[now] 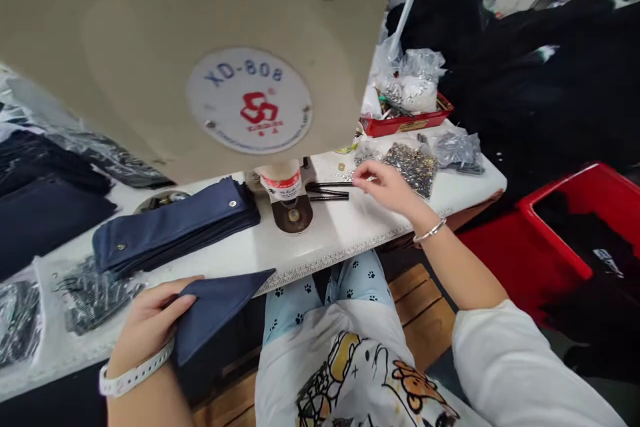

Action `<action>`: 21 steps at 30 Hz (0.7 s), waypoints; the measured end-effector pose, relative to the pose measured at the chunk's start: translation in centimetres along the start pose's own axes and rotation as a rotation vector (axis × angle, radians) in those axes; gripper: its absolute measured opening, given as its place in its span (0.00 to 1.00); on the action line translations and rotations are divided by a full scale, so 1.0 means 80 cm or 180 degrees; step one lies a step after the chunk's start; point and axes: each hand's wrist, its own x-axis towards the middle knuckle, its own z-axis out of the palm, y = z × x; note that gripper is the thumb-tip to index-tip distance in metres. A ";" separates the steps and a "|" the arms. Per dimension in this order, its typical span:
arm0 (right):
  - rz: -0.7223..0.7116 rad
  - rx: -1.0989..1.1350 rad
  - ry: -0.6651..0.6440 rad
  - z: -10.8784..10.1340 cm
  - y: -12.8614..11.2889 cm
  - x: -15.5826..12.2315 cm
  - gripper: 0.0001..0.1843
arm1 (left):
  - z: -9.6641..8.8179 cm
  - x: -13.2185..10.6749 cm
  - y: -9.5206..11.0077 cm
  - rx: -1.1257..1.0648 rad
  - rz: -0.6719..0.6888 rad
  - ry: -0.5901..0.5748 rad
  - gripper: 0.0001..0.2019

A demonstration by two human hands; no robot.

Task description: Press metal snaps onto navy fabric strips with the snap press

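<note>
My left hand (147, 323) is at about seven o'clock, low in my view. It is half closed: the fingers curl under a folded navy cloth piece (217, 310) and have hold of it, and its pointed end stands out toward my right. My right hand (385, 187) is at about one o'clock, palm down, with the fingers loosely spread. Its fingertips are just beside two black metal bars (327, 190) and some small silver pieces (369, 177), but the picture is soft there, so I cannot tell if they pinch anything. Left of the bars, under the beige head of the XD-808 machine (200, 60), is a round brown die (293, 215) on the white table (320, 233). At ten o'clock lies a stack of navy strips (175, 227) with metal snaps. Behind my right hand are a bag of metal studs (410, 167) and a red tray (405, 121). For good work, the cloth should lie flat in my fingers, and small parts are best taken by the fingertips, with the hand kept low.
</note>
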 end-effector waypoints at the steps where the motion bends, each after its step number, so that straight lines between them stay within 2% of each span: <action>1: -0.0034 0.0185 -0.0200 0.021 -0.012 -0.002 0.03 | 0.000 0.000 -0.002 -0.0145 -0.0078 -0.0003 0.04; 5: -0.0196 0.0586 -0.0576 0.086 -0.039 0.000 0.02 | -0.001 -0.001 -0.009 -0.0427 -0.0186 0.0003 0.05; 9: -0.0293 0.0182 -0.0445 0.120 -0.044 0.008 0.06 | 0.000 -0.002 -0.008 -0.0562 -0.0261 0.0060 0.05; 12: -0.0374 -0.0051 -0.0314 0.130 -0.039 0.007 0.08 | -0.002 -0.001 -0.013 -0.0556 -0.0282 0.0018 0.05; 15: -0.0432 0.0018 -0.0202 0.132 -0.032 0.004 0.07 | -0.007 -0.001 -0.023 -0.0491 -0.0197 -0.0055 0.05; 19: -0.0427 0.0242 -0.0399 0.126 -0.027 0.000 0.05 | -0.010 -0.002 -0.028 -0.0419 -0.0128 -0.0076 0.04; 21: -0.0431 0.0273 -0.0351 0.115 -0.025 -0.003 0.06 | -0.009 -0.002 -0.024 -0.0409 -0.0104 -0.0080 0.04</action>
